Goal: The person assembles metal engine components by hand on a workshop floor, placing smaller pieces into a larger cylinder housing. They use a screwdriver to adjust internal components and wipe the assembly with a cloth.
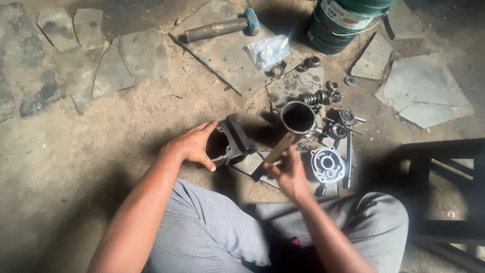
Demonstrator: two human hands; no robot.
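My left hand [194, 144] grips the rim of a dark cast-metal housing [233, 139] with a round bore, held tilted on the ground in front of my knees. In my right hand [289, 173] is a flat metal strip [275, 154], like a file or blade, pointing up and left toward the housing. Just beyond the strip stands a short metal cylinder sleeve [298, 117], open end up. A round silver cover plate [328, 164] lies to the right of my right hand.
Small parts lie scattered at the right: a worm-like shaft [314, 97], rings, bolts and a bearing [312, 61]. A hammer [222, 28] and a plastic bag [269, 50] rest on a stone slab. A green pail [343, 23] stands behind. A dark stool frame [444, 187] is at right.
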